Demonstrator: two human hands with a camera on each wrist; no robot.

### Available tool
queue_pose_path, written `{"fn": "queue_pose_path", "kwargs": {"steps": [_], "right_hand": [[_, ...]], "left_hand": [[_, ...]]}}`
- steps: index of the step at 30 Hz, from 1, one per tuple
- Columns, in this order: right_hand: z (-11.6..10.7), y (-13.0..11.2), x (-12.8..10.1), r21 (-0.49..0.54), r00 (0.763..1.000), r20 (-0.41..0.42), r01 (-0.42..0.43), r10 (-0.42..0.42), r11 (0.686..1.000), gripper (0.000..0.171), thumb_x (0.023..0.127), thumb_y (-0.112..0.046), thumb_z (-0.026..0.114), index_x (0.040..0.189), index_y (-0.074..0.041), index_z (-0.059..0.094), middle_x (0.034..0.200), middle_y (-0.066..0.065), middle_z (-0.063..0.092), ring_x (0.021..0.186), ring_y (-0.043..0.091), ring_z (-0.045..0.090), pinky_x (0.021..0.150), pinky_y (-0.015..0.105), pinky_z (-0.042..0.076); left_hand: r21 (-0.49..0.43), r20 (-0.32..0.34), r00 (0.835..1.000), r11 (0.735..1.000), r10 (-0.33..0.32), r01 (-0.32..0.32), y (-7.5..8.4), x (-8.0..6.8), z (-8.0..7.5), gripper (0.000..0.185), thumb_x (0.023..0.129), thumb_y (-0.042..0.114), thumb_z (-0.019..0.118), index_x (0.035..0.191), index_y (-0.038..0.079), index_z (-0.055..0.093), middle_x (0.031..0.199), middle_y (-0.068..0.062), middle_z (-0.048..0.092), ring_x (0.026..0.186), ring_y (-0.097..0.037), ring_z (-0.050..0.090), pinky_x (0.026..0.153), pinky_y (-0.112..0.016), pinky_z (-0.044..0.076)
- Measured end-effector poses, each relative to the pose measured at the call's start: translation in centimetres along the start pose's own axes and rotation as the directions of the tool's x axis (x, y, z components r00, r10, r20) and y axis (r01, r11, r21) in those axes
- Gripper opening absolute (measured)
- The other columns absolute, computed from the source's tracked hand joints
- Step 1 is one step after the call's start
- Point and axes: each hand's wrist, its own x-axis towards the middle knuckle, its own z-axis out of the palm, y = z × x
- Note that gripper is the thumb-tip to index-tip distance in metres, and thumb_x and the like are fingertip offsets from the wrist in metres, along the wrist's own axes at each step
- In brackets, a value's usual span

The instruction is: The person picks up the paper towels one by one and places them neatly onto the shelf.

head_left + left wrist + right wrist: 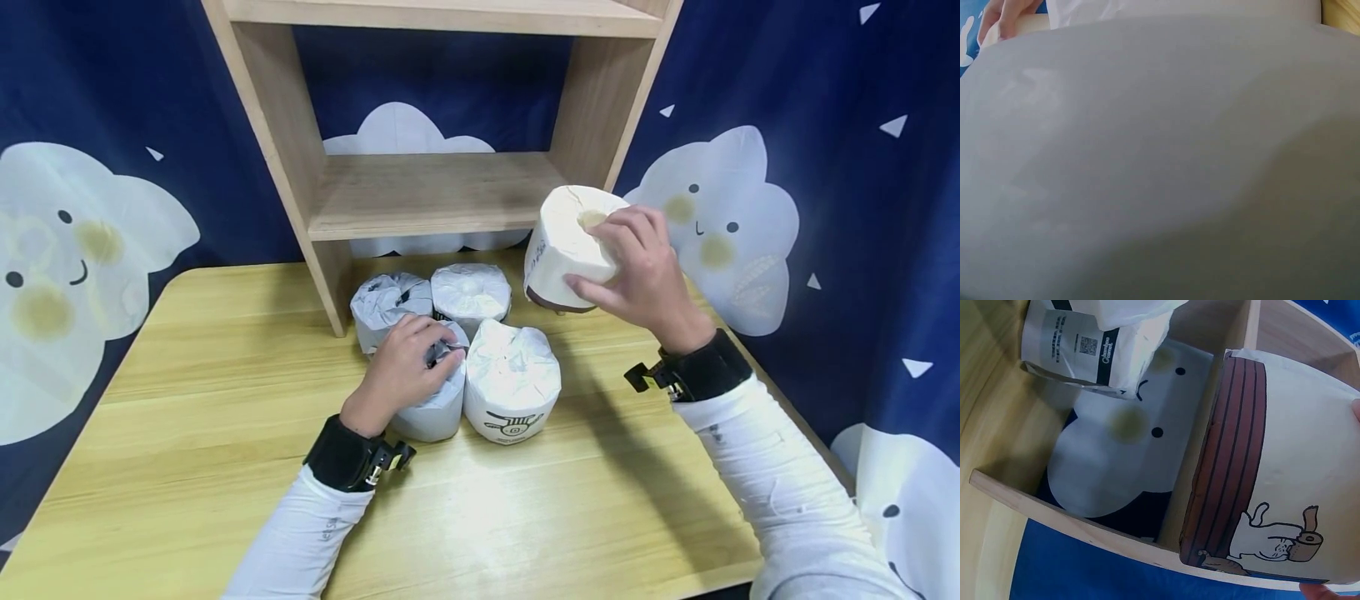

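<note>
My right hand (pixel 626 265) grips a cream wrapped paper roll (pixel 564 242) with a brown band, held in the air just in front of the wooden shelf (pixel 427 193). The right wrist view shows that roll (pixel 1285 481) close up, with a cartoon print and brown stripes. My left hand (pixel 408 367) grips the top of a grey-white wrapped roll (pixel 431 408) standing on the table. That wrapper (pixel 1160 162) fills the left wrist view. Three more wrapped rolls stand around it: one (pixel 512 379) to its right, two (pixel 471 290) (pixel 385 302) behind.
The wooden table (pixel 225 400) stretches to the left and front. A wooden shelf unit stands at the back, its lower board bare. Blue cloth with white clouds (pixel 720 217) hangs behind and beside it.
</note>
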Motion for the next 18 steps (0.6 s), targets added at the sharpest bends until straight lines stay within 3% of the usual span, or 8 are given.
{"fn": "queue_pose_path", "kwargs": {"steps": [18], "right_hand": [[-0.1, 0.7, 1.6, 0.003, 1.0, -0.009, 0.023, -0.023, 1.0, 0.056, 0.077, -0.047, 0.067, 0.1, 0.005, 0.063, 0.097, 0.022, 0.058, 0.099, 0.045, 0.046, 0.088, 0.054, 0.036]], "left_hand": [[0.0, -0.002, 1.0, 1.0, 0.007, -0.007, -0.1, 0.0, 0.0, 0.016, 0.084, 0.024, 0.069, 0.089, 0.009, 0.07, 0.091, -0.006, 0.067, 0.096, -0.029, 0.058, 0.089, -0.043, 0.044]]}}
